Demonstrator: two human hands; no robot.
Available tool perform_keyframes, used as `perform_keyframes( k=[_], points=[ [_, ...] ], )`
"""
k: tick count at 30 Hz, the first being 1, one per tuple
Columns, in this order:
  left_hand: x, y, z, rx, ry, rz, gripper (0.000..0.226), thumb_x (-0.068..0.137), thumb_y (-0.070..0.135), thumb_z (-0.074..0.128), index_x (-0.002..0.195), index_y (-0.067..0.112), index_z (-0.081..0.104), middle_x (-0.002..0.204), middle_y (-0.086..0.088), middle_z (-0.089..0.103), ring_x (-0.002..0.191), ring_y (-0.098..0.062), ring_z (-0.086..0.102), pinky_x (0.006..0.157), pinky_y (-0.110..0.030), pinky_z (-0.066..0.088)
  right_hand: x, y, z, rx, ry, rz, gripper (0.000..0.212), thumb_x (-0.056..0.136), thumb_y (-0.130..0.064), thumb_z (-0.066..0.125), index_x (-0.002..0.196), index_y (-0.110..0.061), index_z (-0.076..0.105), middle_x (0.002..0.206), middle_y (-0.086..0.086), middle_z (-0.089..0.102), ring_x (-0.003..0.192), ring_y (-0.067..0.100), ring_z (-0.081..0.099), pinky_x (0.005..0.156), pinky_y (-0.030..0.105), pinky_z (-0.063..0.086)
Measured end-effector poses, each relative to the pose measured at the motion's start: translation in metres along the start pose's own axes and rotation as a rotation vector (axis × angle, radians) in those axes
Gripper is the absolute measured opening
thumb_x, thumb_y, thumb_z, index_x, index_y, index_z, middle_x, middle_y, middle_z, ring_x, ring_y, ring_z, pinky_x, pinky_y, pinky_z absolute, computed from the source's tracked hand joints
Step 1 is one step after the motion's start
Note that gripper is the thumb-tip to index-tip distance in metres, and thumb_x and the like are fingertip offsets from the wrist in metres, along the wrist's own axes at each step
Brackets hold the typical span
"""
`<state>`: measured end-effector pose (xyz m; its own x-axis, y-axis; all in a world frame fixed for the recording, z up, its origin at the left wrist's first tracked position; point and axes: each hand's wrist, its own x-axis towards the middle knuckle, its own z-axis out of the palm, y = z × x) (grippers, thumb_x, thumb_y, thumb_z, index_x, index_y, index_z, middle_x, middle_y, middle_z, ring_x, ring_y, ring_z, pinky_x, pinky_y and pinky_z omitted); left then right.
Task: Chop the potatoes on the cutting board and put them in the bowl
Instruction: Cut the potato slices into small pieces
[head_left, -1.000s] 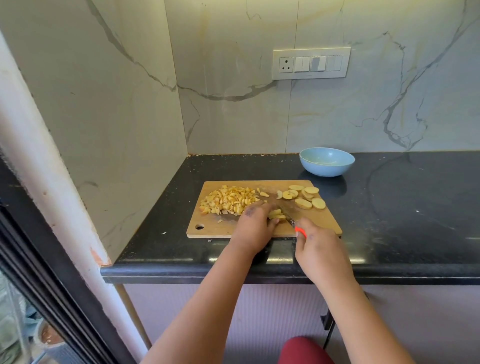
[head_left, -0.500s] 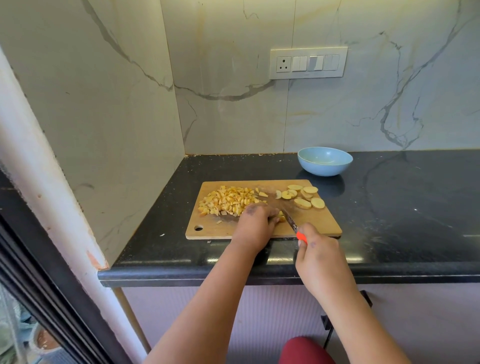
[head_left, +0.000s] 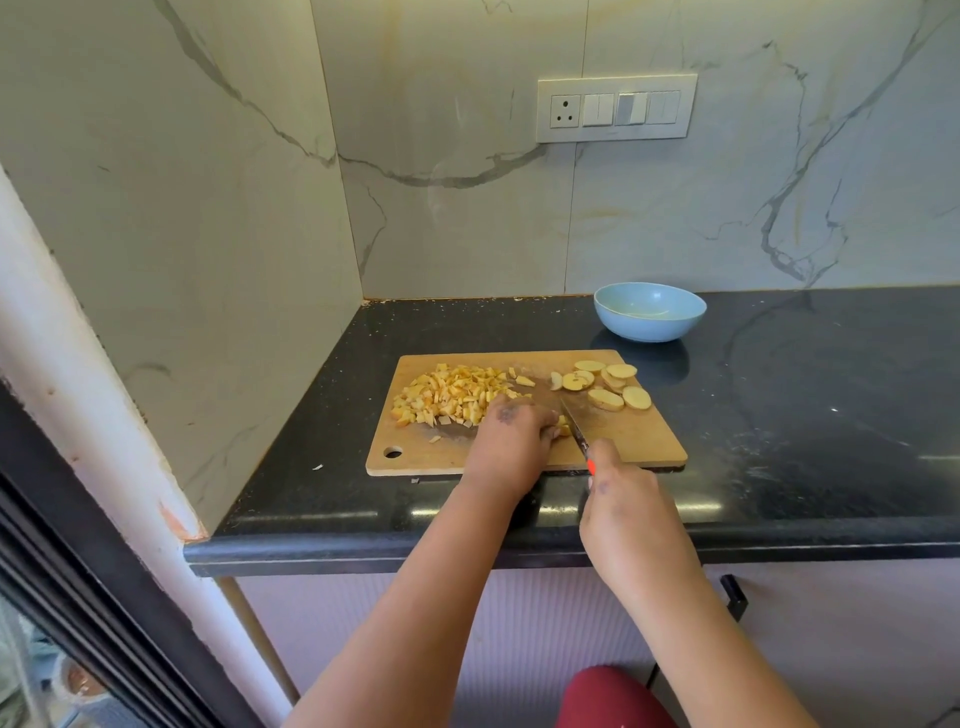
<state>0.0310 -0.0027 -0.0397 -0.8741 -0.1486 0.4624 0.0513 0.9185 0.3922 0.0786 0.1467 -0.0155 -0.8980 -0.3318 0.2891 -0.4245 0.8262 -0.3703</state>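
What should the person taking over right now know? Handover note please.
Left hand holds down potato pieces at the blade. Right hand grips the knife, blade on the cutting board.
Diced potato pile sits on the board's left part; uncut slices lie at its far right corner.
Blue bowl stands behind the board, no potato in it.
Left: dice the slices, move everything into the bowl.

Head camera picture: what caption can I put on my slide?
Right hand chops potato with a knife on the cutting board, left hand steadying it.
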Motion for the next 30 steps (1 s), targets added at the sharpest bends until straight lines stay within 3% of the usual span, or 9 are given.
perform_keyframes(
  k=[6, 11, 13, 16, 19, 23, 27, 30],
  points=[
    [0.003, 0.000, -0.004, -0.033, -0.005, -0.026, 0.026, 0.096, 0.023, 0.061, 0.117, 0.012, 0.071, 0.113, -0.004, 0.071, 0.110, -0.023, 0.057, 0.100, -0.029, 0.038, -0.002, -0.005, -0.004, -0.014, -0.036, 0.006, 0.023, 0.096, -0.004, 0.042, 0.114, -0.018, 0.040, 0.070, -0.005, 0.044, 0.056, 0.005, 0.042, 0.043, 0.018, 0.025],
    [0.005, 0.002, -0.008, -0.048, -0.038, -0.061, 0.022, 0.094, 0.023, 0.063, 0.110, 0.012, 0.073, 0.107, -0.005, 0.072, 0.106, -0.024, 0.060, 0.096, -0.034, 0.045, 0.024, -0.016, 0.000, -0.055, -0.137, 0.049, 0.032, 0.094, -0.003, 0.041, 0.123, -0.016, 0.040, 0.080, 0.002, 0.050, 0.071, 0.017, 0.051, 0.059, 0.029, 0.041],
    [0.002, 0.003, -0.010, -0.027, -0.025, -0.065, 0.021, 0.094, 0.025, 0.063, 0.109, 0.014, 0.073, 0.105, -0.004, 0.073, 0.104, -0.023, 0.061, 0.091, -0.036, 0.049, 0.036, -0.016, 0.002, -0.041, -0.145, 0.068, 0.033, 0.094, -0.004, 0.044, 0.123, -0.018, 0.041, 0.082, 0.003, 0.051, 0.073, 0.018, 0.053, 0.058, 0.029, 0.042],
    [-0.003, 0.004, -0.011, 0.002, 0.022, -0.082, 0.020, 0.093, 0.030, 0.064, 0.104, 0.017, 0.074, 0.097, -0.001, 0.073, 0.093, -0.019, 0.063, 0.082, -0.034, 0.053, 0.036, -0.003, 0.006, 0.118, -0.030, 0.086, 0.024, 0.095, -0.008, 0.046, 0.115, -0.020, 0.047, 0.079, 0.003, 0.056, 0.064, 0.011, 0.050, 0.048, 0.023, 0.035],
    [-0.003, 0.005, -0.013, -0.035, 0.020, -0.094, 0.019, 0.094, 0.029, 0.064, 0.104, 0.016, 0.074, 0.098, 0.000, 0.073, 0.093, -0.018, 0.063, 0.088, -0.030, 0.049, 0.023, 0.013, 0.005, 0.284, 0.157, 0.056, 0.017, 0.097, -0.011, 0.050, 0.110, -0.019, 0.055, 0.069, -0.001, 0.053, 0.056, 0.005, 0.047, 0.044, 0.018, 0.027],
    [-0.003, 0.006, -0.013, -0.044, 0.018, -0.086, 0.018, 0.094, 0.021, 0.062, 0.104, 0.011, 0.074, 0.101, -0.003, 0.073, 0.096, -0.020, 0.063, 0.093, -0.030, 0.045, 0.003, 0.014, 0.007, 0.147, 0.134, -0.096, 0.014, 0.094, -0.008, 0.053, 0.104, -0.018, 0.055, 0.059, -0.010, 0.043, 0.050, 0.002, 0.042, 0.043, 0.015, 0.021],
    [-0.003, 0.005, -0.012, -0.036, 0.029, -0.099, 0.018, 0.095, 0.020, 0.060, 0.105, 0.013, 0.073, 0.101, -0.002, 0.072, 0.095, -0.019, 0.062, 0.092, -0.023, 0.036, 0.000, 0.005, 0.010, 0.038, 0.024, -0.058, 0.027, 0.095, -0.005, 0.044, 0.118, -0.019, 0.046, 0.068, -0.006, 0.046, 0.057, 0.011, 0.046, 0.045, 0.020, 0.027],
    [-0.001, 0.006, -0.013, -0.055, 0.019, -0.113, 0.019, 0.095, 0.020, 0.060, 0.106, 0.012, 0.074, 0.103, -0.002, 0.072, 0.098, -0.019, 0.063, 0.094, -0.025, 0.039, 0.010, -0.011, 0.006, -0.076, -0.043, -0.033, 0.028, 0.096, -0.006, 0.038, 0.122, -0.017, 0.042, 0.077, -0.001, 0.049, 0.065, 0.017, 0.050, 0.055, 0.027, 0.039]
  ],
)
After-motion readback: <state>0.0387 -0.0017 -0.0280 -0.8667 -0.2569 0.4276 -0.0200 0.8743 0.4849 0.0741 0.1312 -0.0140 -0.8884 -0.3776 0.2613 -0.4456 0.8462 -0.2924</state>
